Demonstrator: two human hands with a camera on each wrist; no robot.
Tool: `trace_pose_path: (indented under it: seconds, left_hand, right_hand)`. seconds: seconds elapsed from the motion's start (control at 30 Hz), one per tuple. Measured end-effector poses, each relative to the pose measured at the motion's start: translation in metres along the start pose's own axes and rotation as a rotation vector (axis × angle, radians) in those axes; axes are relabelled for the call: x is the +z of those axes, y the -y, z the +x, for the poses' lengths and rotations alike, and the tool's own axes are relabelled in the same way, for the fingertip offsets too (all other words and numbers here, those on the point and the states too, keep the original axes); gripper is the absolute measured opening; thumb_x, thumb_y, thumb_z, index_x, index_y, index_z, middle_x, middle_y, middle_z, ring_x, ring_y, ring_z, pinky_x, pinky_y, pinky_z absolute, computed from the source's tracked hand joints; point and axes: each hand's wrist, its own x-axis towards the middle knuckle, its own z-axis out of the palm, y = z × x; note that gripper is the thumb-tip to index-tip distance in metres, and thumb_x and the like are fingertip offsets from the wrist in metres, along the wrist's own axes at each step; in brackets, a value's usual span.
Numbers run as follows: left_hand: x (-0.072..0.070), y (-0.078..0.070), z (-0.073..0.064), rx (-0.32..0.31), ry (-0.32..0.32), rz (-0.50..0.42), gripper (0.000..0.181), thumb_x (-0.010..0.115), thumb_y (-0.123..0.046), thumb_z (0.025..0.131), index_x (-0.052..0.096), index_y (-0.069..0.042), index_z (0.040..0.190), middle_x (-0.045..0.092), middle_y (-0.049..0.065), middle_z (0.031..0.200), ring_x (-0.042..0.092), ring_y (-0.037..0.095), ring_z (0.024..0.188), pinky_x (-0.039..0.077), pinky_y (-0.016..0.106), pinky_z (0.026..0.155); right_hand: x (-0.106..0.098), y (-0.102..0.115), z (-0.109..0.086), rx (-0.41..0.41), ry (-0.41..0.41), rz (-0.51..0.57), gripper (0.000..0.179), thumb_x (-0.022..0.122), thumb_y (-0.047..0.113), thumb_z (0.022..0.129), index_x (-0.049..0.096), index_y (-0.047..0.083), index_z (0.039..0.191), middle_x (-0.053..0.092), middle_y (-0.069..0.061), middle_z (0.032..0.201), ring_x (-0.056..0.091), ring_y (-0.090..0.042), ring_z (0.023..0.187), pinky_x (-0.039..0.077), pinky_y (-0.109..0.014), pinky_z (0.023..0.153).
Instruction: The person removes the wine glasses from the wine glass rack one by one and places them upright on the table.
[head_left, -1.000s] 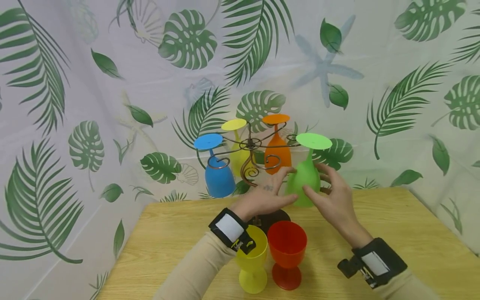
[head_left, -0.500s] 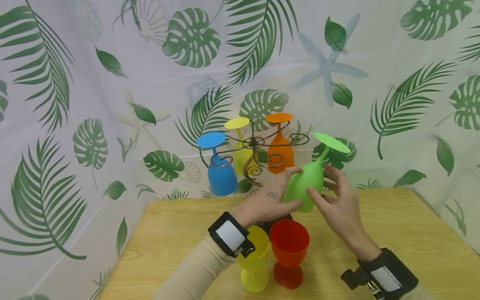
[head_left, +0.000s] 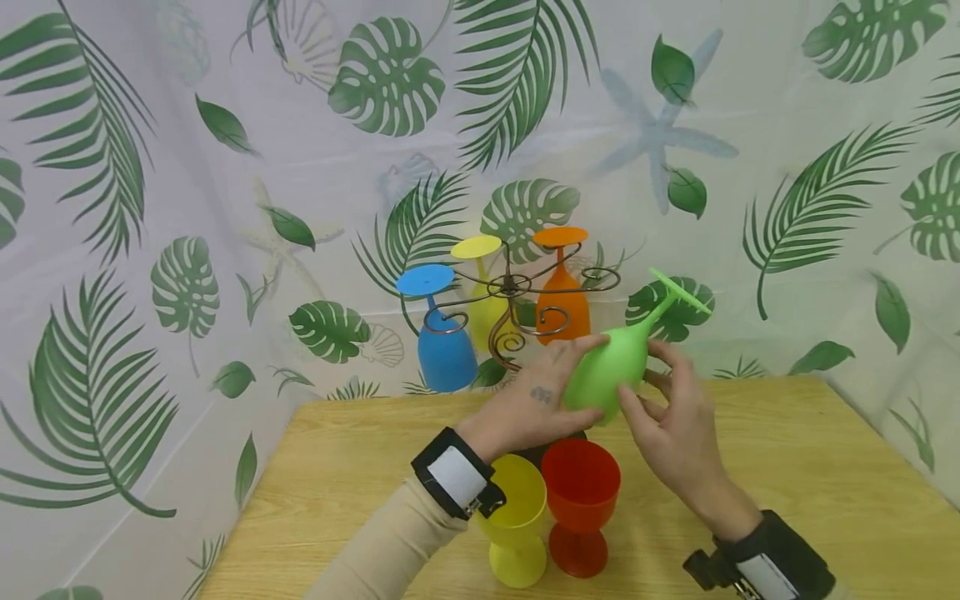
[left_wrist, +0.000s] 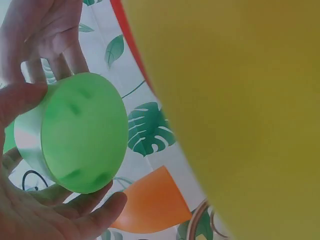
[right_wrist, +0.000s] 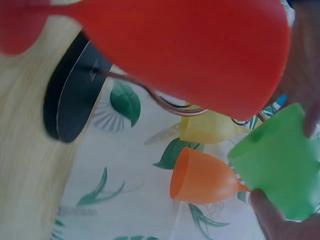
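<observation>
A green plastic goblet (head_left: 611,367) is tilted in the air, its foot up to the right and its mouth down to the left. My left hand (head_left: 528,404) grips its bowl from the left, thumb low near the rim. From the right, my right hand (head_left: 678,429) holds the bowl with the thumb in front and fingers behind. In the left wrist view the mouth of the green goblet (left_wrist: 85,135) faces the camera between both hands. Behind stands a bronze wire rack (head_left: 510,285), where blue (head_left: 447,358), yellow (head_left: 487,321) and orange (head_left: 564,312) goblets hang upside down.
A yellow goblet (head_left: 519,517) and a red goblet (head_left: 581,492) stand upright close together under my forearms. Seen from the right wrist, the rack's black round base (right_wrist: 75,95) rests on the wooden table (head_left: 337,492). A leaf-print cloth (head_left: 300,167) covers the wall behind.
The green goblet has come off the rack's right arm, leaving that loop bare. Its foot has swung right and tipped over while both hands keep hold of the bowl.
</observation>
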Motion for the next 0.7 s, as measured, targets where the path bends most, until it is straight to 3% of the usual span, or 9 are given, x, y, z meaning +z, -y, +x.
trace_pose_path:
  seconds: [0.1,0.2,0.27,0.37,0.5,0.7]
  left_hand:
    - [-0.003,-0.002,-0.001,-0.001,-0.004,-0.024,0.082,0.074,-0.030,0.093,0.026,-0.032,0.159,0.046,0.010,0.149,0.054,0.020,0.115,0.056,0.028,0.087]
    - [-0.004,-0.003,-0.001,-0.003,-0.010,-0.042,0.082,0.074,-0.029,0.091,0.029,-0.033,0.159,0.046,0.010,0.149,0.054,0.020,0.113,0.056,0.027,0.084]
    - [-0.005,-0.003,-0.001,0.000,-0.022,-0.060,0.082,0.076,-0.029,0.089,0.031,-0.033,0.158,0.047,0.011,0.148,0.055,0.020,0.111,0.055,0.026,0.082]
    - [-0.006,-0.002,-0.002,0.015,-0.045,-0.068,0.082,0.078,-0.028,0.086,0.036,-0.033,0.157,0.051,0.011,0.144,0.054,0.019,0.112,0.054,0.025,0.083]
    - [-0.009,-0.002,-0.004,0.049,-0.061,-0.073,0.079,0.078,-0.027,0.085,0.041,-0.029,0.155,0.054,0.010,0.142,0.053,0.018,0.114,0.053,0.024,0.085]
    - [-0.011,-0.003,-0.004,0.086,-0.052,-0.102,0.077,0.078,-0.024,0.084,0.045,-0.025,0.153,0.056,0.010,0.137,0.054,0.017,0.110,0.053,0.021,0.082]
  right_hand:
    - [0.001,-0.002,-0.004,-0.168,-0.028,-0.107,0.065,0.069,-0.007,0.083,0.044,-0.010,0.143,0.041,-0.032,0.148,0.056,-0.050,0.122,0.047,-0.008,0.090]
    - [0.000,-0.005,-0.006,-0.294,-0.039,-0.210,0.063,0.064,0.004,0.082,0.047,-0.012,0.141,0.037,-0.035,0.151,0.052,-0.047,0.126,0.040,-0.006,0.103]
    - [-0.001,-0.006,-0.007,-0.348,-0.047,-0.265,0.064,0.060,0.013,0.084,0.049,-0.012,0.141,0.037,-0.035,0.151,0.050,-0.048,0.127,0.038,-0.008,0.104]
    - [-0.003,-0.008,-0.008,-0.426,-0.063,-0.353,0.062,0.053,0.024,0.089,0.051,-0.013,0.139,0.040,-0.036,0.150,0.048,-0.051,0.129,0.035,-0.021,0.114]
    - [-0.007,-0.011,-0.007,-0.533,-0.082,-0.433,0.057,0.050,0.027,0.094,0.056,-0.013,0.133,0.047,-0.036,0.144,0.043,-0.057,0.132,0.025,-0.037,0.126]
    - [-0.011,-0.014,-0.006,-0.610,-0.058,-0.484,0.052,0.047,0.030,0.099,0.060,-0.007,0.132,0.052,-0.033,0.142,0.044,-0.055,0.134,0.022,-0.048,0.126]
